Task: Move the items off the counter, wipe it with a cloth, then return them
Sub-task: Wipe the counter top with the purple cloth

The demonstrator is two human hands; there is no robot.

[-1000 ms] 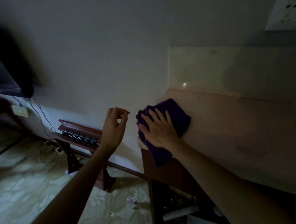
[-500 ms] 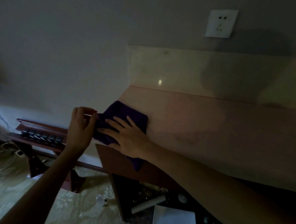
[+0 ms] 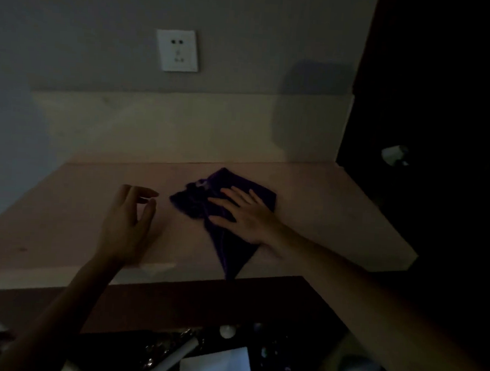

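Observation:
A dark purple cloth [image 3: 199,202] lies crumpled on the pale counter [image 3: 322,207], near its middle, with one corner trailing toward the front edge. My right hand [image 3: 245,214] presses flat on the cloth with the fingers spread. My left hand [image 3: 129,221] hovers just left of the cloth, above the counter, fingers loosely curled and holding nothing. The room is dim.
A white wall socket [image 3: 177,50] sits above the pale backsplash [image 3: 161,128]. A dark tall surface [image 3: 443,111] bounds the counter on the right. Below the front edge, an open dark shelf holds a white sheet [image 3: 218,367], a pale tube [image 3: 176,356] and small items.
My right hand has slid the cloth from the counter's left edge to its middle. My left hand has let go of the cloth's edge and hovers beside it. The view has swung right.

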